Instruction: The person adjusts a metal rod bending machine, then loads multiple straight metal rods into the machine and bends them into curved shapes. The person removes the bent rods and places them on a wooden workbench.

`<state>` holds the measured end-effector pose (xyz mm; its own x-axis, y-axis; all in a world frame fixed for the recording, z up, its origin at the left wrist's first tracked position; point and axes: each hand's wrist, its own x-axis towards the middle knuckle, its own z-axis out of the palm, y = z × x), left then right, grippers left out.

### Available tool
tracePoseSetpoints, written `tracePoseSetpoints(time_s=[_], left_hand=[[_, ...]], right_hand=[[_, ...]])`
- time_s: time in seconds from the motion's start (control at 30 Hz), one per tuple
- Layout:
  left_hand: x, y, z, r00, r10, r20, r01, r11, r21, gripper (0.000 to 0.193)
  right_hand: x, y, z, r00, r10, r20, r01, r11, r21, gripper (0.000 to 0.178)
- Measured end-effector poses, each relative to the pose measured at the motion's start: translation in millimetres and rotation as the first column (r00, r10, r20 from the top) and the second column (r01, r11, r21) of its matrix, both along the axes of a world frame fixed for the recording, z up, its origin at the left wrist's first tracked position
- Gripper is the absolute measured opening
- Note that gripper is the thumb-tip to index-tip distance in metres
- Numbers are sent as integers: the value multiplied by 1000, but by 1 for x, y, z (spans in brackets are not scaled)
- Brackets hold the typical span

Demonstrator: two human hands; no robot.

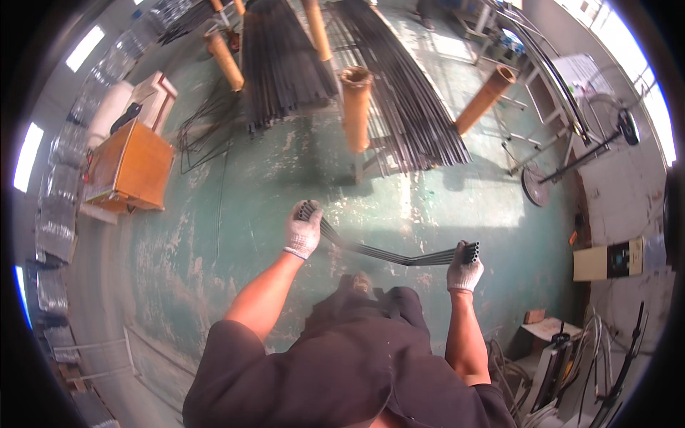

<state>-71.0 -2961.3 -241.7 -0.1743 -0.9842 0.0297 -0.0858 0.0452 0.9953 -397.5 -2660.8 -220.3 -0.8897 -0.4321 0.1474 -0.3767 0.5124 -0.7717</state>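
Both my hands wear pale work gloves and hold one bundle of thin dark metal tubes [378,252] in front of my body. The tubes are bent: they dip in the middle with an angled kink and rise toward each end. My left hand [304,232] is closed round one end, where several open tube mouths show above the fingers. At the other end my right hand [464,271] grips the tubes, their round mouths pointing outward beside the thumb. The fingers' far sides are partly hidden by the tubes and gloves.
Ahead lie two long stacks of dark tubes [285,71] [407,107] between upright orange-brown posts [355,107]. A wooden cabinet [139,167] stands at the left. On the right are a round-based stand [536,187], a beige box [606,261] and, lower down, tangled cables [585,357].
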Motion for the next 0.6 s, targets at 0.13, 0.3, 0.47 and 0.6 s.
tracePoseSetpoints(time_s=[0.13,0.3,0.47,0.6], left_hand=[[44,-58,9,977,206,-51,-206,979,16,15],[83,-128,25,942,332,-49,-334,941,-47,12],[119,-208,8,899,427,93,-416,901,-121,17],[141,-255,10,856,494,153,-483,869,-105,13]], right_hand=[[12,-105,13,980,201,-15,-200,979,24,34],[20,-226,-1,943,330,-36,-329,944,27,32],[41,-341,-4,911,409,-54,-406,911,70,33],[62,-413,8,887,462,2,-462,887,18,35]])
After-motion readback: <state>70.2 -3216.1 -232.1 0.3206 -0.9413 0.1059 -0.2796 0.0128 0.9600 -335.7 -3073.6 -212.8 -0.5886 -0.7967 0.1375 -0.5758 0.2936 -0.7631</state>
